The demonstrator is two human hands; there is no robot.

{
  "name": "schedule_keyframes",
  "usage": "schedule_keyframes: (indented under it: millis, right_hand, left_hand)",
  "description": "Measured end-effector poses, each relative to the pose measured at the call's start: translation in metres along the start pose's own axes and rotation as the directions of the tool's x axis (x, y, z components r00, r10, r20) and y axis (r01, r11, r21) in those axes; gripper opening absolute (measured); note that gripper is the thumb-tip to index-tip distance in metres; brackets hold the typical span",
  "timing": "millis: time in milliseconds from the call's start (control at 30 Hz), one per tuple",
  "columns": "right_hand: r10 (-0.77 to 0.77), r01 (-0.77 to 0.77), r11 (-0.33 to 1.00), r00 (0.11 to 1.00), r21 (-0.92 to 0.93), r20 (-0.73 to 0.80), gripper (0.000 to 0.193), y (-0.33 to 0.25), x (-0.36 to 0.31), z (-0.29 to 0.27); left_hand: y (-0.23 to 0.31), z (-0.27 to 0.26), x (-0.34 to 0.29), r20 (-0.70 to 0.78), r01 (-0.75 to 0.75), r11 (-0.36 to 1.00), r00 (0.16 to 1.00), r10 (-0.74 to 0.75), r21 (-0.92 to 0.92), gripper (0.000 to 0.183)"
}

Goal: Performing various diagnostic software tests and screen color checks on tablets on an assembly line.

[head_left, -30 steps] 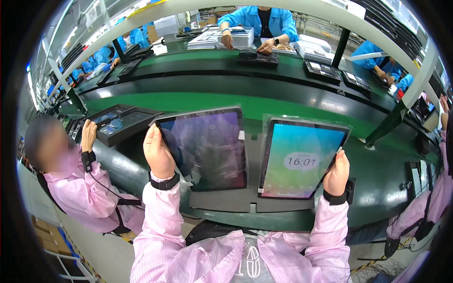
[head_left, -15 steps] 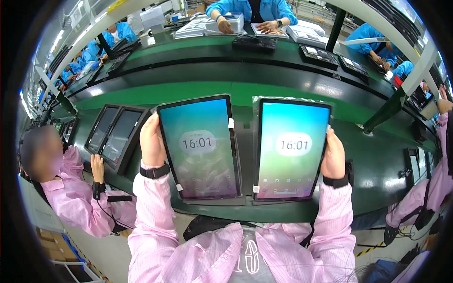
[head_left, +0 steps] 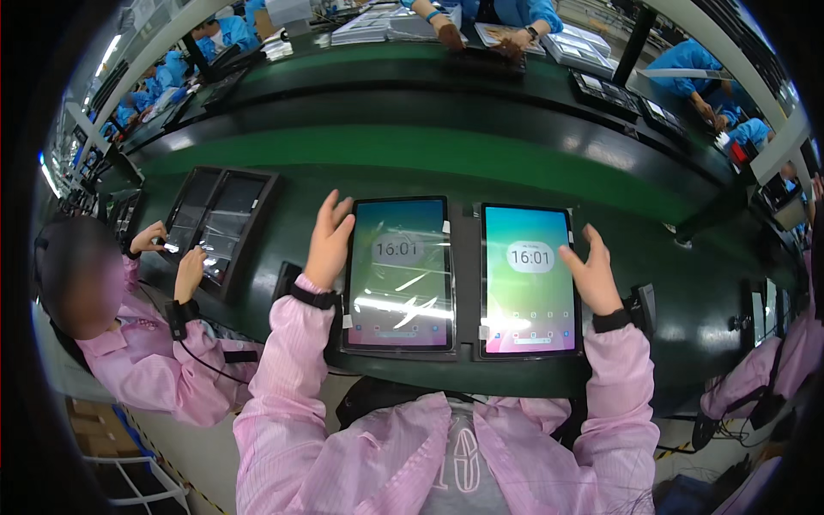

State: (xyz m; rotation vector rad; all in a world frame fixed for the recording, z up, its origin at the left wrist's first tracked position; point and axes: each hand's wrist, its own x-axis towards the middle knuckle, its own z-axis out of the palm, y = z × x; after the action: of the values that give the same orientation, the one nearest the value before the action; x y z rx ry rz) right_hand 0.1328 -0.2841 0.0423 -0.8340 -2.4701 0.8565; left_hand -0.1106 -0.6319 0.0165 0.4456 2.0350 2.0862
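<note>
Two tablets with lit screens lie side by side in a dark tray point(head_left: 467, 292) in front of me. Clear film and small white tabs show on the left tablet point(head_left: 399, 275), whose screen carries bright reflections. The right tablet point(head_left: 528, 296) looks brighter and also has a white tab at its edge. My left hand point(head_left: 330, 245) is open beside the left tablet's upper left edge, fingers pointing away from me. My right hand point(head_left: 596, 275) is open at the right tablet's right edge, with its thumb at the screen's border and the forefinger raised. Neither hand grips a tablet.
To my left, a person in pink works with both hands over a dark tray holding two dark-screened panels point(head_left: 221, 215). Small black blocks point(head_left: 642, 307) flank my tray. Across the green-and-black bench point(head_left: 386, 150), people in blue handle devices near white stacks point(head_left: 369, 26). A dark post point(head_left: 717, 206) rises at right.
Both tablets, gripped and tilted closer to me before, now lie flat in the tray. My hands have let go and opened. The person at left has brought a second hand onto their tray.
</note>
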Motion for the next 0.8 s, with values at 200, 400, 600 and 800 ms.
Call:
schedule_keyframes:
  millis: [200, 400, 600, 800]
  right_hand:
    - [-0.327, 0.403, 0.903, 0.868, -0.147, 0.372, 0.109, -0.049, -0.064, 0.006]
    - [-0.28, 0.435, 0.839, 0.861, -0.328, 0.424, 0.112, -0.065, -0.063, 0.011]
    - [-0.167, 0.22, 0.937, 0.964, -0.273, 0.206, 0.106, -0.017, -0.038, -0.002]
    - [0.0, -0.082, 0.947, 0.967, 0.309, 0.255, 0.082, 0.048, -0.023, -0.008]
  left_hand:
    - [-0.002, -0.023, -0.078, 0.203, 0.051, 0.996, 0.977, -0.064, 0.069, 0.081]
    - [-0.011, -0.029, -0.117, 0.339, -0.176, 0.971, 0.934, 0.113, 0.159, 0.093]
    - [-0.009, -0.033, -0.119, 0.371, -0.183, 0.969, 0.922, 0.11, 0.168, 0.093]
    - [-0.012, -0.034, -0.115, 0.344, -0.141, 0.985, 0.934, 0.1, 0.095, 0.093]
